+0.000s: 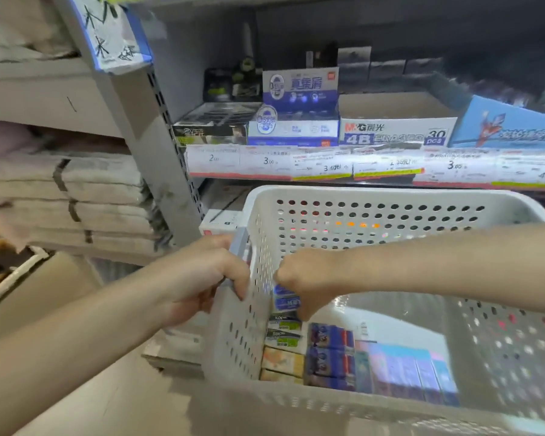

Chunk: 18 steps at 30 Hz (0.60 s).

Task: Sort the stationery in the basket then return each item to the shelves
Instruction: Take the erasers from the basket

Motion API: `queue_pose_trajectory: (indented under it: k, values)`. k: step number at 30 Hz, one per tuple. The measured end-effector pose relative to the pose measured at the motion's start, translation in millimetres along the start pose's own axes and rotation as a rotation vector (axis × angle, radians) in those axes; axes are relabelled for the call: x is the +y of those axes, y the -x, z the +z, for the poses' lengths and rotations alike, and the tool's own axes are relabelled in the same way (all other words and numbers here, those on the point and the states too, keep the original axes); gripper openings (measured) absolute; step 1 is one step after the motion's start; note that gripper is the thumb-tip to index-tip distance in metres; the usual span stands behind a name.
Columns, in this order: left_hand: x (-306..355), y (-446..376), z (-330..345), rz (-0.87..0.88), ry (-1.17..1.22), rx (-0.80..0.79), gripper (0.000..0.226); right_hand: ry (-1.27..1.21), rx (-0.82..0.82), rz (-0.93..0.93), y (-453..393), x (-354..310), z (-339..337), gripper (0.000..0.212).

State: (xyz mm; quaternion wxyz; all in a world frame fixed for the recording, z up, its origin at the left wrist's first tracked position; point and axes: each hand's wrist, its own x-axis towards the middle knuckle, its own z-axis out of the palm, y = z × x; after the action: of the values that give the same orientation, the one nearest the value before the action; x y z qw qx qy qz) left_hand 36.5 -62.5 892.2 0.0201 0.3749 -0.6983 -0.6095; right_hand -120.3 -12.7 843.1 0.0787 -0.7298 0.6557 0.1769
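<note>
I hold a white perforated basket [390, 199] in front of the shelves. My left hand [199, 275] grips its left rim. Inside the basket, my right hand [309, 278] pinches two small blue-and-white erasers [285, 298] near the left wall. Below them lie green-and-black erasers [283, 330], yellowish erasers [282, 361], dark blue packs [329, 350] and pastel blue and pink boxes [412, 369] along the basket's near side. On the shelf above stands a blue-and-white eraser display box [296, 121].
The shelf [328, 174] carries price tags along its front edge, a dark eraser box [214, 124], an M&G 4B eraser box [397, 130] and a light blue box [510, 127]. Left of the grey upright [158, 158] lie stacked folded towels [76, 196].
</note>
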Motion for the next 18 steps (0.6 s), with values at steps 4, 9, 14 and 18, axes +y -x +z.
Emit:
queue_pose_trajectory:
  k: [4,9,14,18]
  values:
    - [-3,-5,-28,0.052,-0.047,-0.048,0.06,-0.081,0.055,0.061,-10,-13,-8,0.033]
    - [-4,-12,-50,0.075,-0.066,-0.137,0.059,-0.037,0.178,0.033,-4,-7,-37,0.035]
    - [2,-21,-65,0.066,-0.045,-0.134,0.061,-0.142,0.468,0.102,38,24,-103,0.026]
    - [6,-21,-70,0.033,0.001,-0.121,0.071,-0.185,0.7,0.155,52,61,-134,0.042]
